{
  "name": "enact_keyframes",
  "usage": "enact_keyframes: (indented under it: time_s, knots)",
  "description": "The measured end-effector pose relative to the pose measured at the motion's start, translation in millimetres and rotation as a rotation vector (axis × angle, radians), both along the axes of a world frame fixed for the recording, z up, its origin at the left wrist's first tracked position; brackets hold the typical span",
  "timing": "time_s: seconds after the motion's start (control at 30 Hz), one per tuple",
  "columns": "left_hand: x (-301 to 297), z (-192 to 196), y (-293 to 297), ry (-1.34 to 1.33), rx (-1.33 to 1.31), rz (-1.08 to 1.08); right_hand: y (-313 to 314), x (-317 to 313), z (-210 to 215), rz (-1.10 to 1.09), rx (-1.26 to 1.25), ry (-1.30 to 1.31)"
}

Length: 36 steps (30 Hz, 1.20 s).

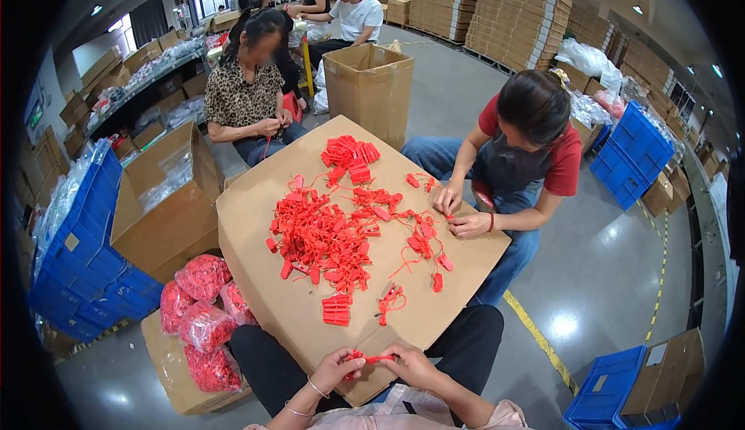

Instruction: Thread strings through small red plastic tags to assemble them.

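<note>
Near the front edge of the cardboard-topped table point(458, 263), my left hand point(335, 369) pinches one end of a red cord piece point(378, 358). My right hand point(411, 365) grips its other end, so the piece stretches level between my fingers. Just beyond lie a small loose red cord with a tab point(391, 303) and a neat stack of red plastic pieces point(336, 310). A large tangled heap of red cords with flat tabs point(322, 236) covers the middle of the table. More red pieces point(349, 153) are gathered at the far end.
At the table's right side a co-worker point(528, 150) handles a small red piece; another person point(248, 96) sits at far left. An open carton point(369, 88) stands beyond the table. Bags of red pieces point(206, 325) rest on cardboard at left, near blue crates point(85, 251).
</note>
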<state>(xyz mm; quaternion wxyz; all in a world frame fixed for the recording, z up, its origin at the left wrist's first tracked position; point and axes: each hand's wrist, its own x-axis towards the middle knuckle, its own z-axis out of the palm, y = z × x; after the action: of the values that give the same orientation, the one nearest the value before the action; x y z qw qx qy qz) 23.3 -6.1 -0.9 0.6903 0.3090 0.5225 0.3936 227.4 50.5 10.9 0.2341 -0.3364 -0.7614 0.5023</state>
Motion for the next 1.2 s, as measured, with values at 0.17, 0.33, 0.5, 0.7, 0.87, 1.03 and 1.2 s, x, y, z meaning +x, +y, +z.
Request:
enact_keyframes:
  time_s: [0.17,0.33,0.5,0.7,0.87,1.03,1.2]
  knots:
    - [18,-8,1,-0.305,0.075,0.294,-7,-22,-23,-0.329,0.141,0.081]
    - [25,-14,5,-0.080,0.212,0.332,-16,-40,-38,-0.333,-0.536,0.679]
    - [35,-13,9,-0.162,0.159,0.525,-23,-49,-36,-0.378,-0.485,0.708]
    - [24,-23,6,-0.019,0.192,0.392,-17,-40,-30,-0.297,-0.550,0.701]
    - [24,-14,6,0.237,0.401,0.195,-5,-24,-40,-0.331,-0.492,0.440]
    - [19,1,5,0.673,0.562,0.117,-2,-13,-31,-0.271,-0.337,0.092]
    - [19,-5,7,0.721,0.616,0.128,-6,-12,-43,-0.264,-0.500,0.333]
